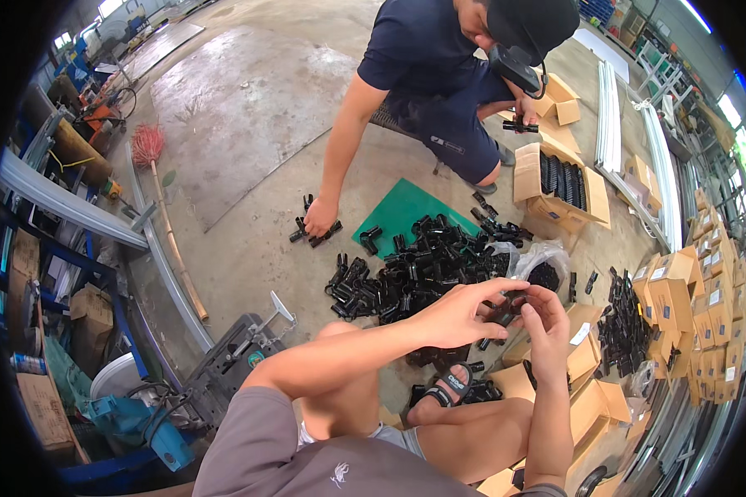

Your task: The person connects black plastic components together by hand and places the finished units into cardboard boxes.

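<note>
My left hand [466,315] and my right hand [547,319] meet above the right side of a heap of parts. Between their curled fingers is a small dark tubular fitting [501,313], mostly covered by the fingers. Below and beyond lies a large pile of glossy black tubular fittings [419,273], partly on a green sheet [402,203]. Just past my right hand, a clear plastic bag [549,253] holds small black pieces [544,277]. Across from me a crouching person touches several fittings [315,235] on the floor with one hand and holds another black fitting [520,126].
An open carton [559,203] packed with black parts stands at the far right. More cartons [680,290] are stacked along the right, near loose black parts [624,327]. At left are a broom [170,224], a metal rail [174,269] and a blue power tool [141,422].
</note>
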Demonstrator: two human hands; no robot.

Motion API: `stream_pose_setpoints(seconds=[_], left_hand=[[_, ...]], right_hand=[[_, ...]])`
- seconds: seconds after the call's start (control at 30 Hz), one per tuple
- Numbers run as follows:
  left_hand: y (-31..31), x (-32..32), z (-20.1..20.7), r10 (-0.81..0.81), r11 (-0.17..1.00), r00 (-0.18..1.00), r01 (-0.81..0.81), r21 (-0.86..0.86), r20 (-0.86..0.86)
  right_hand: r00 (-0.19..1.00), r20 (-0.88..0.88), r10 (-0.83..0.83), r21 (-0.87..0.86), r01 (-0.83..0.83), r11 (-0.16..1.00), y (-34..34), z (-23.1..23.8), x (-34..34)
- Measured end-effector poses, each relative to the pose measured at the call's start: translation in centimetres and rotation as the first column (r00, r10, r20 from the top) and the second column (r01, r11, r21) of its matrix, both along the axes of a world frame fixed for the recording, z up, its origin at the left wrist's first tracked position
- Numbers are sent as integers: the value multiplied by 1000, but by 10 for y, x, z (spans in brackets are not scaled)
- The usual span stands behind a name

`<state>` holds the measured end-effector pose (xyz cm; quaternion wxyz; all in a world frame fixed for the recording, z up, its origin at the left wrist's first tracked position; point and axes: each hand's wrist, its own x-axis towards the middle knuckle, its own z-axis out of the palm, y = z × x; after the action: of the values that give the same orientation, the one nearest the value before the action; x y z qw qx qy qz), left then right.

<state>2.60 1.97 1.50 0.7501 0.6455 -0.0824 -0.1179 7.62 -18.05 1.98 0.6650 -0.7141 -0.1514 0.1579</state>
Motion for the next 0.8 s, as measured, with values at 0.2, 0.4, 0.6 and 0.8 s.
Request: stream_pose_setpoints(seconds=[0.2,0.4,0.6,0.8], left_hand=[[1,0,0,-43,998,999,41,-44,-27],[7,6,-10,-81,990,996,75,-117,-44],[1,8,-10,-59,985,996,48,-164,-60],[-1,12,-22,-34,994,999,32,-107,-21]], right_hand=[[1000,-10,-8,13,8,1000,-2,-2,2],[1000,-14,9,10,-9,1000,-3,-3,7],[999,19,-34,-14,34,999,1,-2,6],[999,38,-30,-25,31,999,3,-6,7]])
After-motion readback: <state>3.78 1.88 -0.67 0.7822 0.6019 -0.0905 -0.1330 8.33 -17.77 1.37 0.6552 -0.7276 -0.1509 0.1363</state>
